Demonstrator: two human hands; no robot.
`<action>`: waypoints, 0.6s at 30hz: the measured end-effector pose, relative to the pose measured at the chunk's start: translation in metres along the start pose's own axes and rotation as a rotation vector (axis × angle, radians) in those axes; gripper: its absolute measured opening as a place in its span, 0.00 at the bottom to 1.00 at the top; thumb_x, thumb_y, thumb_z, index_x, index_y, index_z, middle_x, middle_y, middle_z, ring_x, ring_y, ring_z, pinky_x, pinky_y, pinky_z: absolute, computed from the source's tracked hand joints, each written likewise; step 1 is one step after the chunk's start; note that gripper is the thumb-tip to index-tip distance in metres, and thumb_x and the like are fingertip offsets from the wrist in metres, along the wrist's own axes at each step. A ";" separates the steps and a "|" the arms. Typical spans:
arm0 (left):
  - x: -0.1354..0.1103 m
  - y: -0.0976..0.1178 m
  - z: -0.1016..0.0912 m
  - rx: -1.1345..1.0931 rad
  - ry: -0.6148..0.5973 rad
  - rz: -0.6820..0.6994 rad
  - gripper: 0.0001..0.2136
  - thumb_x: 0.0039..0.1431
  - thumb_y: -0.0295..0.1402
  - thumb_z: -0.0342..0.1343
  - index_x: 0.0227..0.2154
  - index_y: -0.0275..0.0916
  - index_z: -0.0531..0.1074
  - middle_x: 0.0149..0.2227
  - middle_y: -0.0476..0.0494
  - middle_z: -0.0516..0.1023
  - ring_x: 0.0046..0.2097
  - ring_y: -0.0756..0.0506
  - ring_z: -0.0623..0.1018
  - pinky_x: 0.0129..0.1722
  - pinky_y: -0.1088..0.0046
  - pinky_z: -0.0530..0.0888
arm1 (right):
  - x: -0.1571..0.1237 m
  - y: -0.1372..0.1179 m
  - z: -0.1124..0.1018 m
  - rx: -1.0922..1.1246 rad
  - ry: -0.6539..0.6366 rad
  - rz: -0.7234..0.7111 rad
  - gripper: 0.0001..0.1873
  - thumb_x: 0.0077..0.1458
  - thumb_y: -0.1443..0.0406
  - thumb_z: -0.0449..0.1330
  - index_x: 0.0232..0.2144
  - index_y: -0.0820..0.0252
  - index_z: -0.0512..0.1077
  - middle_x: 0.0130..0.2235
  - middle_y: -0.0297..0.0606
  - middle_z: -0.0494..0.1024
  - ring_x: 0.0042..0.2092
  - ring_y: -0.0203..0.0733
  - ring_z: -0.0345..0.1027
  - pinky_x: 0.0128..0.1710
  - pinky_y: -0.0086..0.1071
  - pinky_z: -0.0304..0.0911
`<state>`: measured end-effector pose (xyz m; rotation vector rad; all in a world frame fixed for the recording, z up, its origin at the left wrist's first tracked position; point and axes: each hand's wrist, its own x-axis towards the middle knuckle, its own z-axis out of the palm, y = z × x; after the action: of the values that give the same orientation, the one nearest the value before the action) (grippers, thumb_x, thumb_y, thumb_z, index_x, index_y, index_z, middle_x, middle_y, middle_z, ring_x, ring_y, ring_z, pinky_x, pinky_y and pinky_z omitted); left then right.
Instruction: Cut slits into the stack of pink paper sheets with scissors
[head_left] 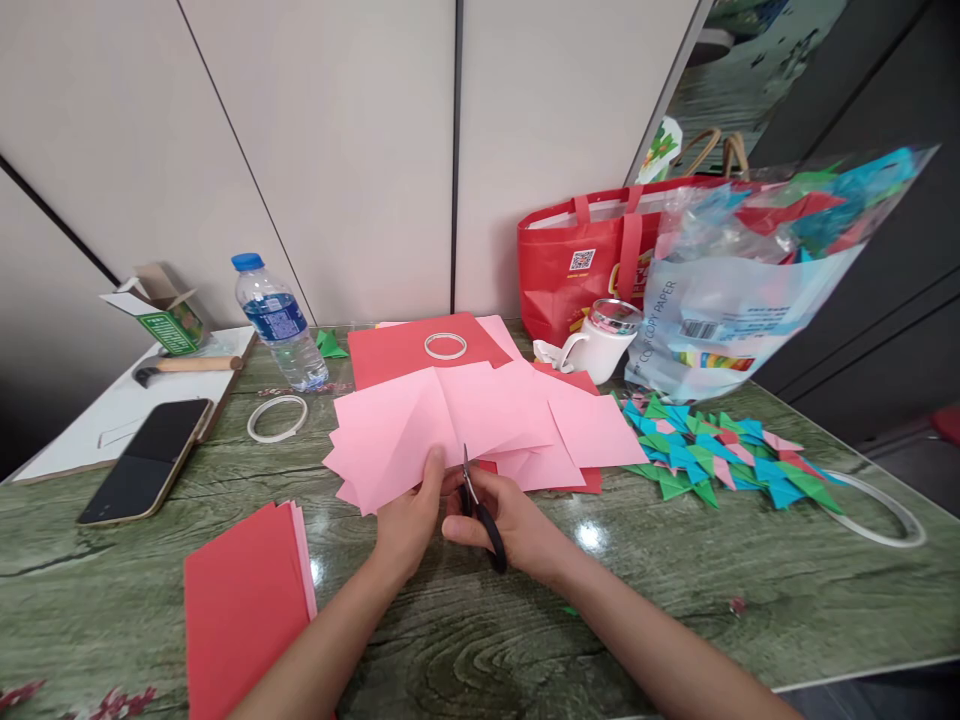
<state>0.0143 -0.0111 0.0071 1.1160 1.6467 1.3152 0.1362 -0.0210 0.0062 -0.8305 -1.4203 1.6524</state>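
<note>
My left hand [409, 522] is closed on a fanned stack of pink paper [394, 425], thumb on top and the other fingers hidden beneath. A crease runs down the middle of the top sheet. In my right hand [517, 520] are scissors [491, 537] with black handles, their blades pointing up at the lower edge of the pink paper. Whether the blades are parted or closed is hard to make out. More pink pieces [600, 432] lie just to the right, over red sheets [405, 350].
Folded paper triangles [720, 455] lie in a heap at right, before a plastic bag [750, 320], a white mug [600, 345] and a red bag [555, 270]. At left are a water bottle [281, 325], tape roll [277, 419], phone [146, 460], hammer [187, 366] and red paper stack [244, 610].
</note>
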 end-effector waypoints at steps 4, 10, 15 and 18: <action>0.000 -0.002 0.000 0.030 0.003 0.015 0.17 0.46 0.45 0.54 0.36 0.40 0.72 0.41 0.43 0.75 0.48 0.41 0.70 0.53 0.64 0.60 | -0.001 0.000 -0.001 0.012 -0.013 0.015 0.20 0.37 0.59 0.65 0.33 0.61 0.66 0.26 0.30 0.63 0.27 0.32 0.55 0.25 0.25 0.53; 0.001 -0.005 0.000 0.035 -0.019 0.050 0.17 0.48 0.45 0.52 0.36 0.41 0.72 0.42 0.44 0.75 0.49 0.42 0.70 0.53 0.66 0.60 | -0.001 -0.001 0.000 0.012 -0.008 0.026 0.21 0.37 0.56 0.65 0.33 0.60 0.66 0.25 0.29 0.62 0.27 0.33 0.54 0.25 0.26 0.51; 0.000 -0.003 0.000 0.094 -0.005 0.044 0.17 0.49 0.45 0.51 0.38 0.39 0.72 0.43 0.43 0.75 0.49 0.43 0.70 0.52 0.67 0.61 | -0.001 -0.001 -0.001 0.002 -0.019 0.040 0.22 0.37 0.56 0.65 0.34 0.61 0.66 0.26 0.30 0.61 0.27 0.33 0.53 0.26 0.26 0.50; -0.001 0.000 0.000 0.140 0.003 0.052 0.17 0.50 0.43 0.50 0.38 0.38 0.72 0.43 0.43 0.75 0.48 0.44 0.70 0.51 0.68 0.62 | -0.001 0.000 -0.002 0.010 -0.028 0.043 0.23 0.37 0.57 0.65 0.35 0.61 0.66 0.26 0.30 0.61 0.27 0.32 0.52 0.26 0.27 0.50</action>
<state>0.0145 -0.0122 0.0067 1.2470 1.7453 1.2498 0.1381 -0.0207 0.0059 -0.8407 -1.4213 1.7081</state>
